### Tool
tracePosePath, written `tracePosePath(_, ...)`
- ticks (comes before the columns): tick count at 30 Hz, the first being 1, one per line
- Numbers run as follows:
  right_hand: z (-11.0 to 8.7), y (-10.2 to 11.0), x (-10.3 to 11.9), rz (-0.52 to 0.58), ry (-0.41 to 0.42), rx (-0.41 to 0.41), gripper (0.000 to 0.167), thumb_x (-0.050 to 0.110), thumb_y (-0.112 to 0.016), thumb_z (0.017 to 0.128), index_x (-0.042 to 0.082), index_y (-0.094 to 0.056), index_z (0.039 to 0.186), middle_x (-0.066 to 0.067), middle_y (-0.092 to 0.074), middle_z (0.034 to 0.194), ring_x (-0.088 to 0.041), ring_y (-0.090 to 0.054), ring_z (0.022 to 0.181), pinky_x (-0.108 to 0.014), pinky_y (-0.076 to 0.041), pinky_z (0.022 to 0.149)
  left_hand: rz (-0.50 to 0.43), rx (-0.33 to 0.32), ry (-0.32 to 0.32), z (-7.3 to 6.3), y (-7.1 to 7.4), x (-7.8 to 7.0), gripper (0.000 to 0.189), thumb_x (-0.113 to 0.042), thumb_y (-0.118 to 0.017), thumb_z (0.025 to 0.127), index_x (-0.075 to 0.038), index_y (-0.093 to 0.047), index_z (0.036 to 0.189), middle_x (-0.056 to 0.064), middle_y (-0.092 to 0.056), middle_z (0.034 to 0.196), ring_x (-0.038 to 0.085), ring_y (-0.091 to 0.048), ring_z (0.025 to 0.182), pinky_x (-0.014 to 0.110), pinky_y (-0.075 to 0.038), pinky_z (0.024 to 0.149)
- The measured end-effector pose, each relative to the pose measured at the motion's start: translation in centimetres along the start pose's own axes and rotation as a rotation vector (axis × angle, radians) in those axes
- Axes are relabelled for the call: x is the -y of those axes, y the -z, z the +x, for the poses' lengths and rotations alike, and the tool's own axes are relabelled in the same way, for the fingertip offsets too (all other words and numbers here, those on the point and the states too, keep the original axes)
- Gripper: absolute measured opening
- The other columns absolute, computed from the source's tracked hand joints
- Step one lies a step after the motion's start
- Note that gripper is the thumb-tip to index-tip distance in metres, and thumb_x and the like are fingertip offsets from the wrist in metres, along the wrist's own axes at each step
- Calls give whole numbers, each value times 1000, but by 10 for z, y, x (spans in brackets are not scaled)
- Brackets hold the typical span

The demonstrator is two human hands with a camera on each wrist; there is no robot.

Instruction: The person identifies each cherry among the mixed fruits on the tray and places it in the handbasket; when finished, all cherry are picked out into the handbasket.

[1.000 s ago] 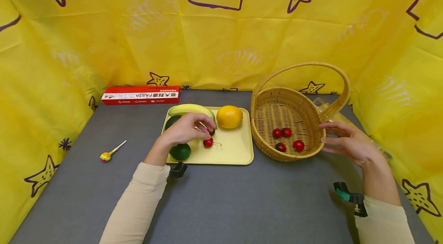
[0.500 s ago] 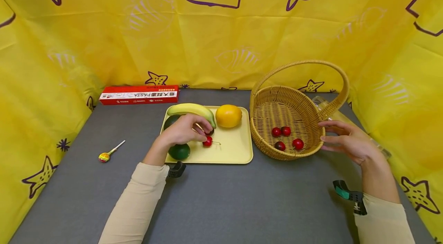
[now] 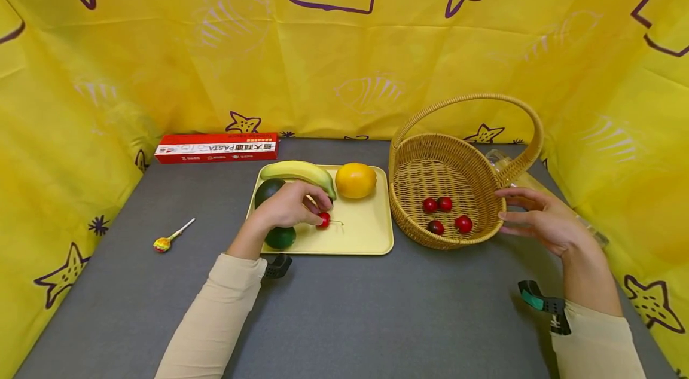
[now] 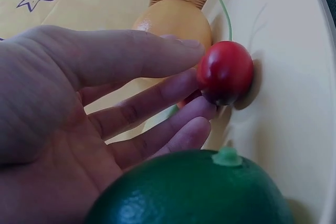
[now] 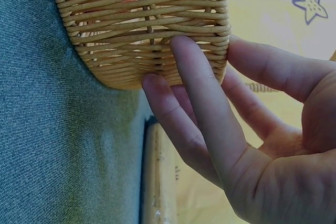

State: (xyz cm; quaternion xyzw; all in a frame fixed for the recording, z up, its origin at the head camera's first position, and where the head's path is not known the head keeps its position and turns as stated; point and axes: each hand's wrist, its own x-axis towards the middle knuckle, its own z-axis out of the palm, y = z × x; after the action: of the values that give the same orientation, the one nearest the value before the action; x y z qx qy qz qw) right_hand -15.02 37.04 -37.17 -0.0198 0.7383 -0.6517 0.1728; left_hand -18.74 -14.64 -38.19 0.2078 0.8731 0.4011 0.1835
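My left hand (image 3: 293, 207) is low over the cream tray (image 3: 366, 241), thumb and fingertips at a red cherry (image 4: 227, 72) with a green stem. That cherry sits on the tray. A second dark red cherry is mostly hidden behind the fingers in the left wrist view. Beside the hand lie a dark green avocado-like fruit (image 4: 189, 192), another green fruit (image 3: 268, 190) and a banana (image 3: 298, 171). My right hand (image 3: 546, 220) touches the right side of the wicker basket (image 3: 401, 220); its fingers (image 5: 197, 72) lie fairly straight against the weave. Several cherries (image 3: 464, 223) lie in the basket.
A yellow-orange lemon-like fruit (image 3: 356, 180) sits at the tray's back right. The basket's tall handle (image 3: 473, 98) arches above it. A red pasta box (image 3: 216, 147) stands at the back left, a lollipop (image 3: 168, 241) lies left, and a clear-and-yellow package (image 3: 538, 188) lies behind the right hand.
My left hand has closed in on the stemmed cherry, covering the darker cherry behind it. The right hand and the basket hold their places.
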Motion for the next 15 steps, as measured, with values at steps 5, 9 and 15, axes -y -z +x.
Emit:
tracePosePath(5,0,0,0,-2,2,-1,46,-4,-65,98,9,-58,142,15,-60,132,-11,-72,103,-34,-64,81,21,5,-1,1,-2,1,25,-1,-84,82,-6,-79,106,6,-76,104,19,-72,92,31,-58,81)
tracePosePath(9,-1,0,0,-12,2,-4,45,-3,-66,99,9,-59,141,15,-60,132,-11,-72,103,-33,-64,80,39,7,7,1,-3,-1,25,2,-84,81,-7,-80,104,6,-77,102,19,-72,90,31,-58,79)
tracePosePath(15,0,0,0,-17,1,-6,45,-3,-66,99,9,-59,141,15,-61,131,-11,-72,103,-33,-64,80,57,17,16,2,-4,-2,26,3,-85,80,-7,-80,104,6,-76,101,19,-72,89,30,-58,78)
